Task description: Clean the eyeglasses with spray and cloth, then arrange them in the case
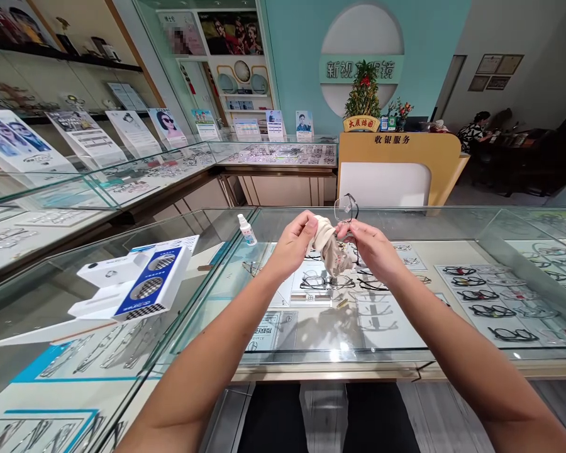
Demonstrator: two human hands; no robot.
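Note:
My left hand (pixel 296 242) is closed on a bunched, cream-coloured cloth (pixel 331 248), which hangs down between my two hands. My right hand (pixel 370 246) pinches a pair of thin-rimmed eyeglasses (pixel 347 207); one round lens stands up above the fingertips. The cloth touches the right fingertips, and the rest of the glasses is hidden behind the fingers and cloth. Both hands are held above a glass display counter (pixel 321 352). Left of them, a small white spray bottle (pixel 247 230) stands on the glass.
An opened white and blue box (pixel 153 286) lies on the counter at left. Rows of eyeglasses (pixel 481 294) are displayed under the glass. Further showcases (pixel 278 154) line the left and back. A yellow cashier desk (pixel 446 165) stands behind. At the far right sits another person (pixel 476 133).

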